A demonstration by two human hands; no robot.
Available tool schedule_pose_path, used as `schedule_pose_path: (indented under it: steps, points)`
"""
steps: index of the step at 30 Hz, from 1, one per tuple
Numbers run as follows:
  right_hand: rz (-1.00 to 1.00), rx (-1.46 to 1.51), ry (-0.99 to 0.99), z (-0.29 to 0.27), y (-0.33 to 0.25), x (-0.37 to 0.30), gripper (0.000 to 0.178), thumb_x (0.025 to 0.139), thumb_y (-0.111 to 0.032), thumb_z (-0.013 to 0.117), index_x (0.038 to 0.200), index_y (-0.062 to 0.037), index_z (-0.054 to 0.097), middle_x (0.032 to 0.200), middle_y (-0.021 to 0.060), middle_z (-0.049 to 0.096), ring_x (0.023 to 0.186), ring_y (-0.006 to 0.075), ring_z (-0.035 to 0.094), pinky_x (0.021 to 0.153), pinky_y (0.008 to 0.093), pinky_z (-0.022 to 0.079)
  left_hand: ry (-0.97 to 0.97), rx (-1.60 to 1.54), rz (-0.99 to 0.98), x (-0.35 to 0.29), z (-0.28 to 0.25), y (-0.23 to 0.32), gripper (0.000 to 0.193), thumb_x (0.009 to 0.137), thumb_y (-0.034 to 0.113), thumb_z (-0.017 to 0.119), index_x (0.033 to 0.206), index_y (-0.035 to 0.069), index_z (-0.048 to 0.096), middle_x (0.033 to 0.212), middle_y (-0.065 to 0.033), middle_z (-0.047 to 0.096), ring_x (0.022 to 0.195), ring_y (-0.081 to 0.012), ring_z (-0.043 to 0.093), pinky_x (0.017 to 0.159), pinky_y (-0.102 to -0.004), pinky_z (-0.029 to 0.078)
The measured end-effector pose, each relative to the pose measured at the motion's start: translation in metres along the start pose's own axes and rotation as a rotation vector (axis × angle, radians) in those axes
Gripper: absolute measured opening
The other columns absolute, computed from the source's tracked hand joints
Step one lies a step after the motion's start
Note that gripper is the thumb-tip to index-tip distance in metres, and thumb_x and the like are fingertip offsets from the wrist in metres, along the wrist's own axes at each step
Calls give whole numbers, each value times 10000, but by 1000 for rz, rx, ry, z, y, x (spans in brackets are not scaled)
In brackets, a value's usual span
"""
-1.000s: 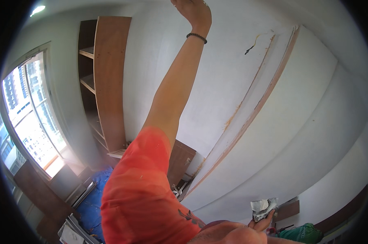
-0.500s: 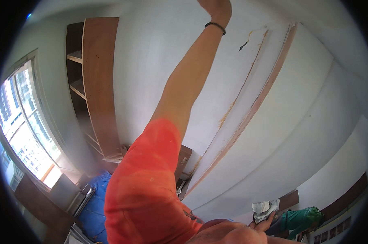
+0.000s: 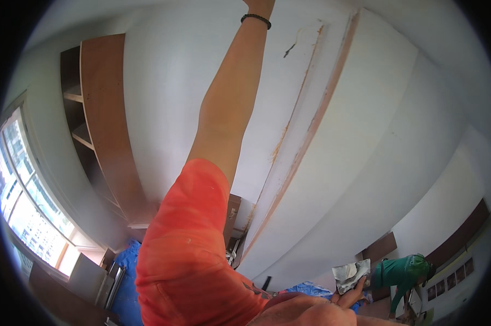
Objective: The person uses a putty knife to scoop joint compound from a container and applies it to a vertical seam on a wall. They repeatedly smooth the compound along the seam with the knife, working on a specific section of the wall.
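Observation:
My left arm, in an orange sleeve with a dark beaded band at the wrist, stretches up along the white wall [image 3: 169, 98]. Only the base of my left hand [image 3: 259, 5] shows at the top edge; its fingers are cut off, along with anything they hold. Low on the right, my right hand [image 3: 350, 295] grips a silvery rectangular plate [image 3: 352, 275] from below. Pale and grey smears, perhaps paste, cover the plate. A short dark wire [image 3: 290, 50] sticks out of the wall to the right of my raised wrist.
A tall brown shelf unit [image 3: 101, 108] stands at left beside a bright window [image 3: 36, 190]. Blue sheeting [image 3: 127, 277] covers floor below. Beside the wire, a rough groove [image 3: 289, 125] runs down the wall. At lower right a person in green [image 3: 403, 271] bends over.
The shelf, groove and co-worker sit farther left in view. My left hand has slid almost out past the top edge. My right hand still holds the plate.

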State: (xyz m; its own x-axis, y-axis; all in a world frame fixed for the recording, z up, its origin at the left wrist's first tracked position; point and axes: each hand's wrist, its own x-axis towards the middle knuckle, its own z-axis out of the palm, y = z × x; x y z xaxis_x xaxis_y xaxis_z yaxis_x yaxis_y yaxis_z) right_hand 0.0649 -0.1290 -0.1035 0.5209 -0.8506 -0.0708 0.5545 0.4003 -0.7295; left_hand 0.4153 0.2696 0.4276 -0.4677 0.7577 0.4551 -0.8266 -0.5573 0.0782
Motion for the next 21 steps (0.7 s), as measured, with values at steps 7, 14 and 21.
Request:
schedule_pose_path:
  steps: [7,14,21]
  points:
    - [-46,37,94,-60,-26,3,617,1046,-396,555,1489,17,439,1461,152,531,1306,298,562,1072,424,473,-87,-138,-202,-84,34,103,626,980,14,504,1540,-106,251,1537,-358,320,1376,-502,359,1136,-563,313]
    - [-143,81,198,-103,-54,-10,629,1046,-423,530,1519,-24,415,1480,146,517,1328,311,548,1079,448,469,-135,-227,-259,-160,69,215,693,945,-21,507,1546,-142,184,1610,-344,210,1480,-468,238,1216,-532,216]
    - [-111,125,189,-118,-48,0,581,1022,-460,581,1460,-85,515,1443,93,579,1281,268,585,1071,391,495,-373,-270,-289,-212,37,292,633,986,-36,423,1562,-126,174,1608,-337,244,1505,-443,235,1235,-527,188]
